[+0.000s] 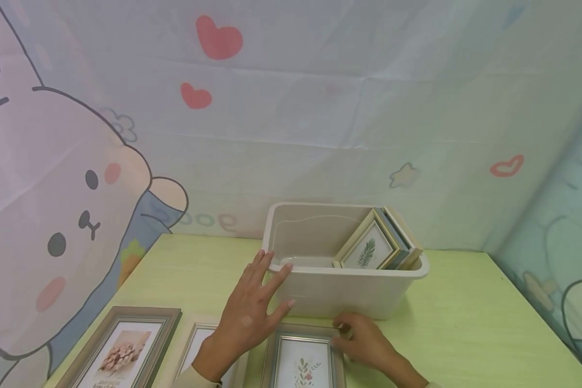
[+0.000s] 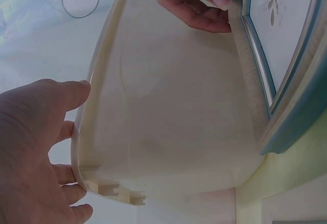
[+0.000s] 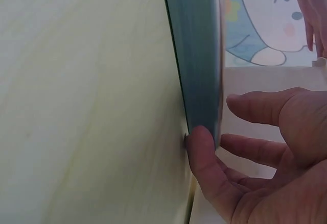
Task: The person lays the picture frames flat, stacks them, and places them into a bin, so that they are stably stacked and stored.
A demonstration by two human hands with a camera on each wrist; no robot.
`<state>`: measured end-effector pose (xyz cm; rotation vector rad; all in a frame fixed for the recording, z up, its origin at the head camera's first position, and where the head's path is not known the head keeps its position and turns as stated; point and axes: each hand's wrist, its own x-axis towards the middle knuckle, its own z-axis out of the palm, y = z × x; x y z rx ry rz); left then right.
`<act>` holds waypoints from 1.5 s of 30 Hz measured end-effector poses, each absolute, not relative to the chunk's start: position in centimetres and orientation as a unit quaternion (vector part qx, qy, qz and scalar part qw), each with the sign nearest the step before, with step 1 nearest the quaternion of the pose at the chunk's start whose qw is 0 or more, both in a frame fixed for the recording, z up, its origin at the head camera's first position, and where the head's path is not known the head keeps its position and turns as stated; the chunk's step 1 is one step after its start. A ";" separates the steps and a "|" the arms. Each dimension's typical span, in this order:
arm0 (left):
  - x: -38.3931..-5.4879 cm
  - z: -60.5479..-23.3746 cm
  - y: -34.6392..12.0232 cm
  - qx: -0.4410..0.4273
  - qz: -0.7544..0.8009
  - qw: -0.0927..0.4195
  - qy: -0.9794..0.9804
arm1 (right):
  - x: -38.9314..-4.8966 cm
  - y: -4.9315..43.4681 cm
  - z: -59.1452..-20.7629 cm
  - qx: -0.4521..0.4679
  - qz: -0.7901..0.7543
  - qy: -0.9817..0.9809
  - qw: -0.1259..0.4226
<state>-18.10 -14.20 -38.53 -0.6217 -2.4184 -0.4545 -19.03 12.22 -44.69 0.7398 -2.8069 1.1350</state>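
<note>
In the head view, my left hand (image 1: 249, 310) is spread at the left front corner of a beige plastic bin (image 1: 339, 291), its fingertips at the rim. The left wrist view has the thumb and fingers along the bin's rim (image 2: 82, 132). My right hand (image 1: 366, 342) has its fingers curled at the upper right corner of a grey-brown picture frame (image 1: 339, 366) with a floral print. Seen from the right wrist, a fingertip lies against the frame's blue-green side (image 3: 196, 55), low by the table, while the thumb (image 3: 253, 106) stands off its front.
Several picture frames (image 1: 368, 250) lean at the bin's right end, the front one with a leaf print. To the left lie a brown picture frame (image 1: 170, 328) and a cream one (image 1: 240, 372) on the green table (image 1: 470, 307). A printed cloth backdrop (image 1: 320, 108) hangs behind.
</note>
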 end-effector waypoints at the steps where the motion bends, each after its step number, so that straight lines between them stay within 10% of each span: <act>1: -18.1 -38.5 -14.2 -0.234 -0.171 0.297 -0.910 | -19.1 12.1 -44.8 0.236 0.357 -0.903 0.016; 45: -18.2 -38.7 -14.3 -0.241 -0.167 0.315 -0.903 | -19.7 8.6 -45.5 0.115 0.273 -0.955 0.005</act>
